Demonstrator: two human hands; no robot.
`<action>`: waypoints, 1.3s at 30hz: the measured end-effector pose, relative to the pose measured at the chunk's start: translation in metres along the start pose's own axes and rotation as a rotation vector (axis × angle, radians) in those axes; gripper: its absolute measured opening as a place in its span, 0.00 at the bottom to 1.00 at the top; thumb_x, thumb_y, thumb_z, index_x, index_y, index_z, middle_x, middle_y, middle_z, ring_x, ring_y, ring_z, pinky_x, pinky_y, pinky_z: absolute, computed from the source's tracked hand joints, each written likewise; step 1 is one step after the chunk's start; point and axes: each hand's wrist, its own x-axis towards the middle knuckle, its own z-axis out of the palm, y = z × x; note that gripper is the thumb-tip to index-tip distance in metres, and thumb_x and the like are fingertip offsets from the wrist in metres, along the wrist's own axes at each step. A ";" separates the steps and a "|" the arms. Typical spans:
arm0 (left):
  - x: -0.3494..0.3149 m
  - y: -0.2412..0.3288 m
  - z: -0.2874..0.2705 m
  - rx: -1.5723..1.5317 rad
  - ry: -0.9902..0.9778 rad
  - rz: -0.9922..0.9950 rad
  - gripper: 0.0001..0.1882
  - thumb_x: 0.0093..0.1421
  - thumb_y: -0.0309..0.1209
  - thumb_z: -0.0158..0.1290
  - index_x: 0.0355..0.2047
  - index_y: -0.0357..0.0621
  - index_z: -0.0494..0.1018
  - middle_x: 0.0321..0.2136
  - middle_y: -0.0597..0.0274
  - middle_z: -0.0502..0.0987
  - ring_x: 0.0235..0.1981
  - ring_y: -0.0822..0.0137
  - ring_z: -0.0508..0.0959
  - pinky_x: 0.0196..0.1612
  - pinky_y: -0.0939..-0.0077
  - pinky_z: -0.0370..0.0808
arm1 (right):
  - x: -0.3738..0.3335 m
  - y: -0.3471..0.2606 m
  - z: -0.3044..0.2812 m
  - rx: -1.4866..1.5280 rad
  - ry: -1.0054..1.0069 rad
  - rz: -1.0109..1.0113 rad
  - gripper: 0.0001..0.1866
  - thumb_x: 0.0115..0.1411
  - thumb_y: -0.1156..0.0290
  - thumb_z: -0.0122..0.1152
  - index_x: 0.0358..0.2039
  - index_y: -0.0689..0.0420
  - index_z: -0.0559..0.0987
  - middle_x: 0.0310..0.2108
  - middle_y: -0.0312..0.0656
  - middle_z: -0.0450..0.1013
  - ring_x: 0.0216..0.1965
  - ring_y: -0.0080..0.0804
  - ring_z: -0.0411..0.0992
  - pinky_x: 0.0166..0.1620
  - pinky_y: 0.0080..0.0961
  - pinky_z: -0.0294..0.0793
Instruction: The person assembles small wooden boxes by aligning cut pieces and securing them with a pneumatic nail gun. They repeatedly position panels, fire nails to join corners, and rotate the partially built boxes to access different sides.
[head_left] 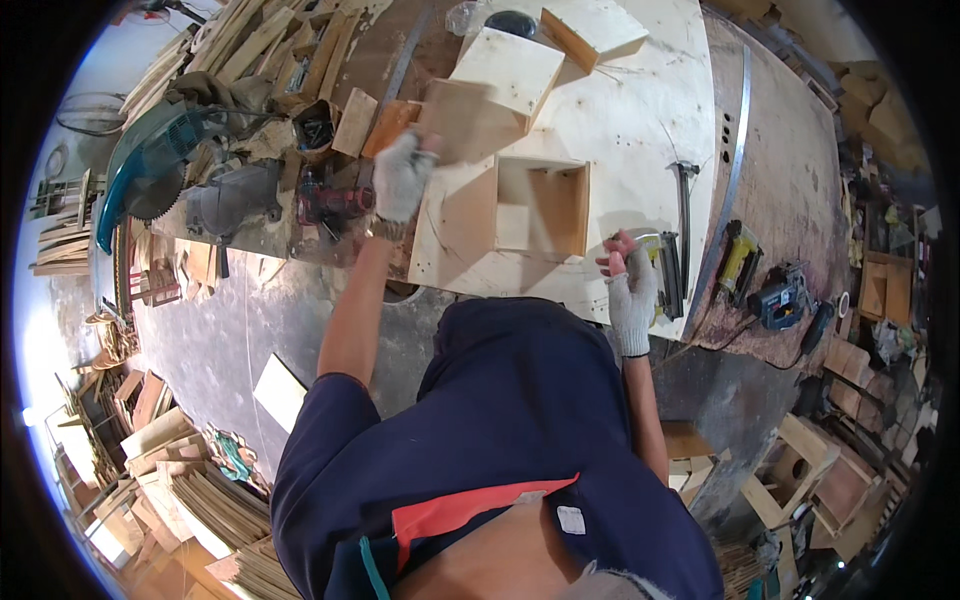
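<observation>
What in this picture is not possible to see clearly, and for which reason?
In the head view:
Left hand: blurred; whether its fingers hold something small is unclear.
Yellow-and-black tool: the right hand covers part of it; touching or not, I cannot tell.
Round container: contents too small and shadowed to identify.
Saw blade: the teal guard hides its upper part.

A hand could pass over the pale board [650, 110] between the open wooden box [580, 212] and the hammer [685, 215] at right. Farther off, a light wooden case [508, 70] obstructs; near right, a nail gun [671, 270].
</observation>
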 end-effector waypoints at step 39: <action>-0.178 0.042 0.066 -1.019 -0.110 -1.143 0.16 0.74 0.38 0.55 0.52 0.39 0.75 0.33 0.59 0.79 0.31 0.65 0.82 0.36 0.70 0.82 | 0.022 -0.017 0.004 -0.913 -0.423 -0.318 0.10 0.62 0.67 0.67 0.43 0.51 0.85 0.35 0.46 0.79 0.37 0.51 0.80 0.39 0.46 0.80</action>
